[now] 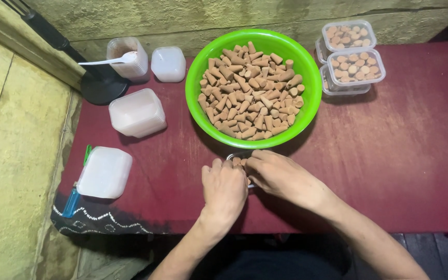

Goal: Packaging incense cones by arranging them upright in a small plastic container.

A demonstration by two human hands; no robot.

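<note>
Likely both hands, the left hand point(225, 187) and right hand point(278, 173), are pinching cones point(238, 162) into a mostly hidden small clear tub point(233, 155) just beside the green bowl point(197, 111), and crowded fingers are risking tipping it.

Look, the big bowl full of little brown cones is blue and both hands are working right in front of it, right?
Not quite. The bowl is bright green, not blue, as the head view shows. The rest holds: it is full of little brown cones, and the left hand and right hand are together right in front of it, over a small clear container.
</note>
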